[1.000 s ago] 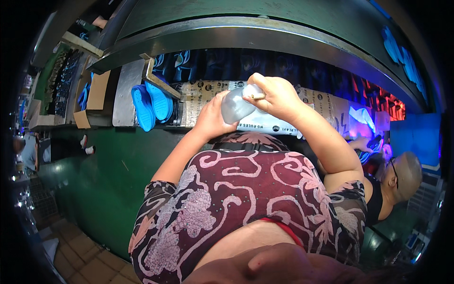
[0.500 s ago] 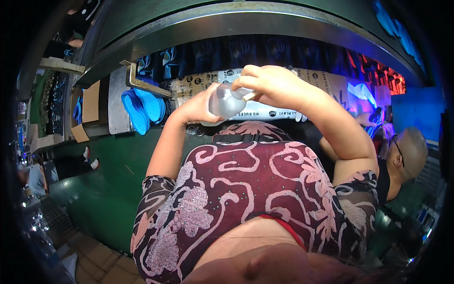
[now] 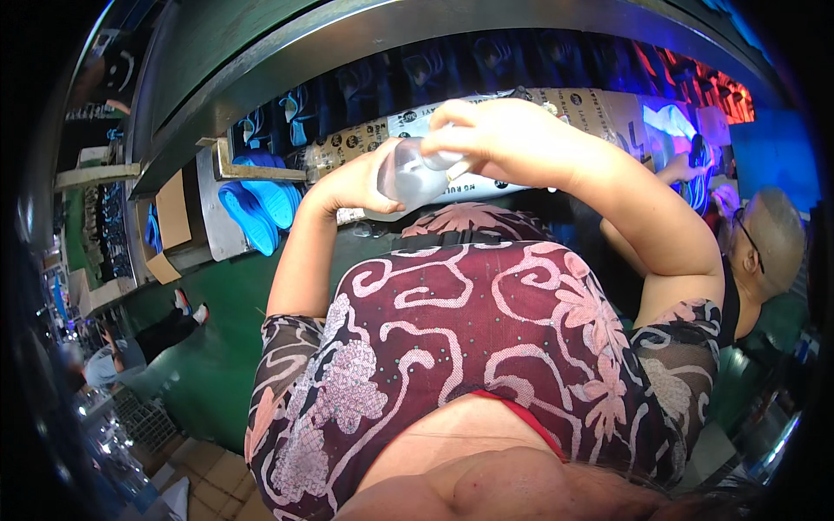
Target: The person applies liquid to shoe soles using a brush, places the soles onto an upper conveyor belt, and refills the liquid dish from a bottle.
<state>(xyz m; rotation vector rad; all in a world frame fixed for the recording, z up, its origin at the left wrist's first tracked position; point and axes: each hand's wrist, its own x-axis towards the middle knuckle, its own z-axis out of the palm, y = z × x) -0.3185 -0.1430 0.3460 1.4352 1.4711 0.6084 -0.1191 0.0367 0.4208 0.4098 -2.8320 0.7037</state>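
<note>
A translucent plastic bottle (image 3: pixel 408 178) with a cloudy, whitish look lies tilted between my two hands, above the work surface. My left hand (image 3: pixel 352 184) is wrapped round its body from the left. At the bottle's neck end, my right hand (image 3: pixel 499 135) has its fingers closed round the top; they hide whether a cap is there. A short pale stick (image 3: pixel 459 168) pokes out from under the fingers of my right hand. Below the bottle lies a pale printed sheet (image 3: pixel 508 187) on brown printed wrapping (image 3: pixel 569 106).
Blue clogs (image 3: pixel 252 213) rest at the left, beside an open cardboard box (image 3: pixel 174 213). A metal rail (image 3: pixel 347 43) crosses beyond my hands, with a row of dark shoes (image 3: pixel 426 74) under it. Another person (image 3: pixel 764 243) works close on the right, holding blue straps or cords.
My view has shifted slightly. Both hands stay on the bottle, and the fingers of my right hand have turned a little at its neck, covering more of the pale stick.
</note>
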